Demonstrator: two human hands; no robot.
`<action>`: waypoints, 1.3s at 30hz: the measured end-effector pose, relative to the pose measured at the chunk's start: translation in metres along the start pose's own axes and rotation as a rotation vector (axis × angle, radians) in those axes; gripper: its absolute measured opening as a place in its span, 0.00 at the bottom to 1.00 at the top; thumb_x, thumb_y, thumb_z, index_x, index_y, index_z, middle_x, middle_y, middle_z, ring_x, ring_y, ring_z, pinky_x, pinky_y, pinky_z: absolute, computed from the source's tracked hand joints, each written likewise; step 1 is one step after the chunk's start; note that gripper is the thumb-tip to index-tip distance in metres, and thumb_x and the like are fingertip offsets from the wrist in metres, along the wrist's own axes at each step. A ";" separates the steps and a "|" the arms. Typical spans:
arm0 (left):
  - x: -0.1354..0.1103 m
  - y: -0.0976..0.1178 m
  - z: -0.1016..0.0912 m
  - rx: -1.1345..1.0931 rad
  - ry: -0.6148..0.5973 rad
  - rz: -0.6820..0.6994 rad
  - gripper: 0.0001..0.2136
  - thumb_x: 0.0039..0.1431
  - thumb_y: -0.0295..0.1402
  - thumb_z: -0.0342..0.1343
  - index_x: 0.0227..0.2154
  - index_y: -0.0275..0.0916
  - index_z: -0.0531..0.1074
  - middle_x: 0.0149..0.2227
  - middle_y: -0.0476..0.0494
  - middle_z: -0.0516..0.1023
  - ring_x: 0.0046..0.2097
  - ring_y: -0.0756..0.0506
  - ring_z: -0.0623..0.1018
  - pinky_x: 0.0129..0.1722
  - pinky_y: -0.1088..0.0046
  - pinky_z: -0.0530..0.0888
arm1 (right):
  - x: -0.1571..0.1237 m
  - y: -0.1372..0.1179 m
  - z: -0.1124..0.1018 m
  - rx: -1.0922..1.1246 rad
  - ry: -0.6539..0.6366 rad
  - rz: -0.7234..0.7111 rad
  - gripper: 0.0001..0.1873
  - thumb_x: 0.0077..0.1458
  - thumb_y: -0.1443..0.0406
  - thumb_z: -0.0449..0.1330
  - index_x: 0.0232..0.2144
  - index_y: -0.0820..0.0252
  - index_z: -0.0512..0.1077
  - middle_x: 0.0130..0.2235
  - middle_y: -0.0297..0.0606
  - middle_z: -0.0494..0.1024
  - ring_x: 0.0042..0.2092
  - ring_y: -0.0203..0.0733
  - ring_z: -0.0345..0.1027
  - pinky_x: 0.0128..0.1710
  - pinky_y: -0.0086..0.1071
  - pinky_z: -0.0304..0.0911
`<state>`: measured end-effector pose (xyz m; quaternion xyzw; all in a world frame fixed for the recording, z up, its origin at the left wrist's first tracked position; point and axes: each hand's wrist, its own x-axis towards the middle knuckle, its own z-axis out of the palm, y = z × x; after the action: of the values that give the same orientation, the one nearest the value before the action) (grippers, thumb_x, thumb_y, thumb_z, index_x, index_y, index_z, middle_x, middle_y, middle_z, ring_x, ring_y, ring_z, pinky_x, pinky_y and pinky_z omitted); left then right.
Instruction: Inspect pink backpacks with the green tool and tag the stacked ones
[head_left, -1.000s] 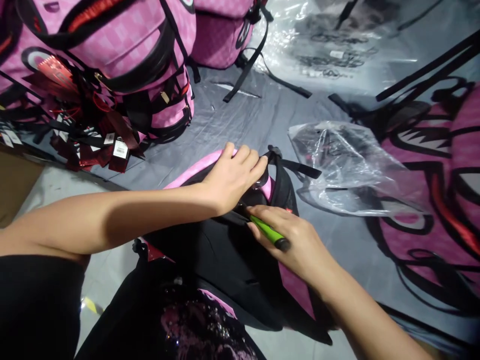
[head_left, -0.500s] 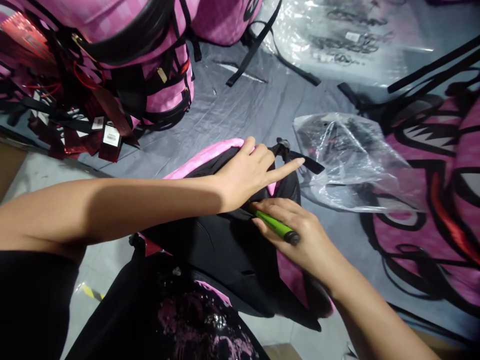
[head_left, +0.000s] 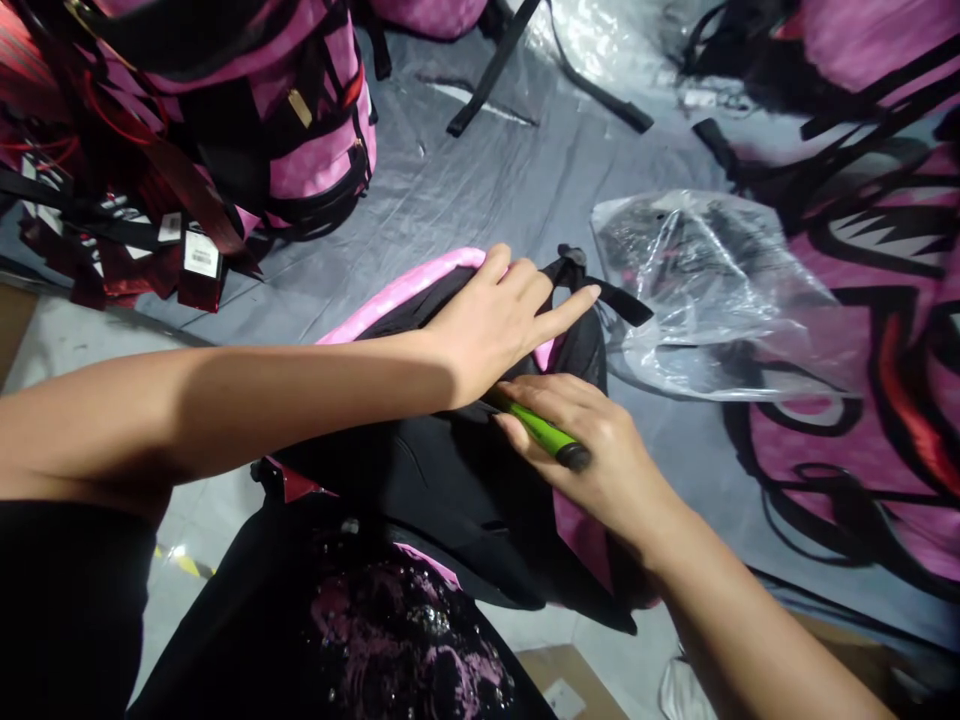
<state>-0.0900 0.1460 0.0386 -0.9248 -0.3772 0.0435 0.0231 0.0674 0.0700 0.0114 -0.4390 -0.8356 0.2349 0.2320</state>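
Observation:
The black and pink backpack point(head_left: 450, 480) lies in front of me at the table's edge. My left hand point(head_left: 502, 315) is closed over its upper part, near the pink trim point(head_left: 405, 295), with one finger stretched out toward a black strap point(head_left: 624, 302). Just below, my right hand point(head_left: 592, 430) grips a green handle with a black end point(head_left: 544, 430). The handle's far tip disappears into the black fabric beneath my left hand, so its kind does not show.
Pink and black backpacks stand at the upper left point(head_left: 315, 170), with red tags point(head_left: 201, 265) hanging there. More lie at the right point(head_left: 810, 480) and upper right point(head_left: 877, 50). A clear plastic bag point(head_left: 697, 300) rests beside my work on the grey table covering point(head_left: 450, 190).
The view has shifted slightly. At the upper right, a pink and black backpack now appears over the clear plastic. Both my hands keep nearly the same hold.

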 end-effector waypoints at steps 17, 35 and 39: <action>-0.002 -0.002 0.003 0.000 0.020 0.003 0.33 0.61 0.34 0.47 0.68 0.44 0.46 0.55 0.37 0.67 0.60 0.31 0.63 0.62 0.42 0.54 | 0.002 -0.008 0.002 -0.077 0.058 0.071 0.09 0.61 0.62 0.59 0.42 0.56 0.75 0.41 0.40 0.81 0.42 0.48 0.76 0.43 0.44 0.69; -0.001 -0.002 0.003 0.018 0.012 0.008 0.33 0.59 0.34 0.49 0.68 0.45 0.48 0.56 0.37 0.68 0.60 0.30 0.63 0.61 0.40 0.53 | 0.001 -0.007 0.001 -0.040 0.076 0.089 0.09 0.60 0.62 0.60 0.42 0.57 0.75 0.41 0.40 0.82 0.42 0.47 0.76 0.43 0.43 0.69; -0.002 -0.002 0.002 0.023 0.018 0.016 0.32 0.60 0.33 0.48 0.68 0.42 0.49 0.56 0.35 0.68 0.59 0.31 0.65 0.62 0.42 0.54 | 0.001 -0.007 0.001 -0.045 0.070 0.091 0.09 0.60 0.62 0.60 0.42 0.57 0.76 0.41 0.40 0.82 0.41 0.47 0.76 0.42 0.43 0.70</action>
<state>-0.0925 0.1463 0.0373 -0.9279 -0.3688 0.0398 0.0368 0.0619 0.0674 0.0154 -0.4894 -0.8113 0.2109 0.2405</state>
